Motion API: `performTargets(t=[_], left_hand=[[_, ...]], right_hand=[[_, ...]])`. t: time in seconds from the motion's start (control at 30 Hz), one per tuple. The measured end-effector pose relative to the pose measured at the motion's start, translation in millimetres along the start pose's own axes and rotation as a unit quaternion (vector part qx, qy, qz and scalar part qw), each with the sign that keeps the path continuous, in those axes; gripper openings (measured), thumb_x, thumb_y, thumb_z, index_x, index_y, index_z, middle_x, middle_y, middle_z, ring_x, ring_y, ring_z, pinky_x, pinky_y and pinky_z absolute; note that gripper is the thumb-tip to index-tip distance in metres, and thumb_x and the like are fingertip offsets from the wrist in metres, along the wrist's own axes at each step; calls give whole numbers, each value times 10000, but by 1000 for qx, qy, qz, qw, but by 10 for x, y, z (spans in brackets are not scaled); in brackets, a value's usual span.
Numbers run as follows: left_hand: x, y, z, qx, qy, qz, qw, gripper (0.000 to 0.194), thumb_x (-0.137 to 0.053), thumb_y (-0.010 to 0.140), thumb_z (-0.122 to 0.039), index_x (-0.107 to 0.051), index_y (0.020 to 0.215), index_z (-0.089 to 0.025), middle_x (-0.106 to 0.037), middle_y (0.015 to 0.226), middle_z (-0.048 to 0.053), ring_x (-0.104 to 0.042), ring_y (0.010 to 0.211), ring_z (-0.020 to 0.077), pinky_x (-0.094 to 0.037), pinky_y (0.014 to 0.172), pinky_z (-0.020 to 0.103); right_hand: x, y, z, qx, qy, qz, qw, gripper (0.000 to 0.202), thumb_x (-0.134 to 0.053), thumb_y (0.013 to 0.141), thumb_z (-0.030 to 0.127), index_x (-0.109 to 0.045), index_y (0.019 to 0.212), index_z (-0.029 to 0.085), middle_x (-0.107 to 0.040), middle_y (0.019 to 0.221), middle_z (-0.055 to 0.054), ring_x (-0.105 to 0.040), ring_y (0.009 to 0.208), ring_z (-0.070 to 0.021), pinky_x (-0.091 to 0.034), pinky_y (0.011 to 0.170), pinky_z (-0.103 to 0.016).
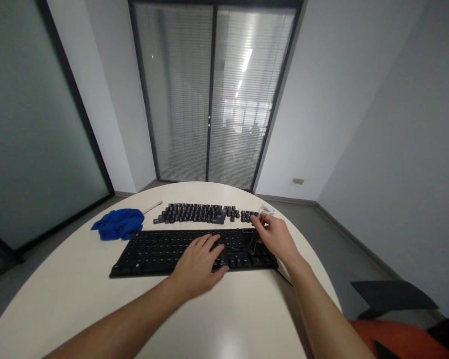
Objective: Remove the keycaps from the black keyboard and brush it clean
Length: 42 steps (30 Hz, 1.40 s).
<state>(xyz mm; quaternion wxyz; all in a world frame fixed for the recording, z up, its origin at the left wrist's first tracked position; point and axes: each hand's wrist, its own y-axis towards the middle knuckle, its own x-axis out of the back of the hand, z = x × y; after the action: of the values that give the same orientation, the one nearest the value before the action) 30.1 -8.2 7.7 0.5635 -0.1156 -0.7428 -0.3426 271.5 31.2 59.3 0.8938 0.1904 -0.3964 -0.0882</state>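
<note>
Tabletop (224, 311): pale, curved edge; bare forearms reach over it from the near side. Chair (394, 296) to the near right, off the tabletop.

My left hand (196, 264) lies on the black keyboard (145, 253), fingers apart, palm down. Judgement: a light, flat hold steadies the board; pressure is best kept off the small posts. The cable (285, 278) leaves the right end, beneath my right forearm, and could snag.

Wire piece (253, 245), two-legged, over the keyboard's right part. My right hand (279, 239) is just beside it, thumb and fingers drawn close together at the far edge; cannot tell what they grip. Judgement: keep the wrist raised and movements straight up and down, so neighbouring keys are not knocked.

Farther: loose keycaps (194, 213) in rows, easily disturbed by my fingertips. Blue cloth (120, 224) and pale stick (152, 207) left; clear plastic item (267, 210) right, partly hidden. Beyond, blinds (175, 99) behind glass.
</note>
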Motion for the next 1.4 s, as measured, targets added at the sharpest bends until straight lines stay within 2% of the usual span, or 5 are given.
performTargets(t=[0.27, 0.6, 0.87, 1.17, 1.4], left_hand=[[27, 44, -151, 46, 39, -8, 998, 369, -556, 832, -352, -609, 1151, -175, -537, 1325, 146, -481, 1212, 332, -417, 1007, 487], [33, 30, -157, 55, 33, -5, 998, 390, -544, 829, -347, -596, 1173, -170, -534, 1340, 143, -470, 1235, 327, -402, 1028, 486], [22, 36, -143, 54, 34, -4, 998, 408, -540, 835, -358, -593, 1191, -166, -525, 1359, 144, -457, 1259, 325, -390, 1047, 487], [22, 31, -153, 54, 29, -10, 998, 388, -538, 834, -341, -597, 1176, -168, -535, 1343, 143, -466, 1245, 321, -398, 1038, 482], [21, 30, -153, 54, 26, -14, 998, 393, -537, 832, -338, -588, 1184, -171, -533, 1345, 140, -461, 1247, 318, -390, 1046, 486]], right_hand=[[19, 0, -17, -1, -10, 16, 1000, 346, -484, 939, 471, -582, 731, 212, -607, 527, 15, -636, 523, -179, -400, 574, -269], [38, -32, 54, 59, -75, 35, 995, 344, -450, 955, 376, -464, 648, 221, -573, 519, 10, -562, 534, -168, -328, 553, -263], [36, -48, 91, 78, -41, 62, 994, 292, -473, 918, 306, -426, 642, 224, -541, 492, 25, -553, 492, -152, -327, 523, -249], [13, -18, -4, 6, -17, 63, 998, 340, -439, 935, 342, -438, 617, 221, -541, 467, 27, -602, 461, -153, -370, 514, -244], [-3, -67, 92, 61, -70, 84, 992, 295, -501, 901, 367, -474, 648, 218, -610, 535, 6, -599, 522, -157, -363, 540, -243]])
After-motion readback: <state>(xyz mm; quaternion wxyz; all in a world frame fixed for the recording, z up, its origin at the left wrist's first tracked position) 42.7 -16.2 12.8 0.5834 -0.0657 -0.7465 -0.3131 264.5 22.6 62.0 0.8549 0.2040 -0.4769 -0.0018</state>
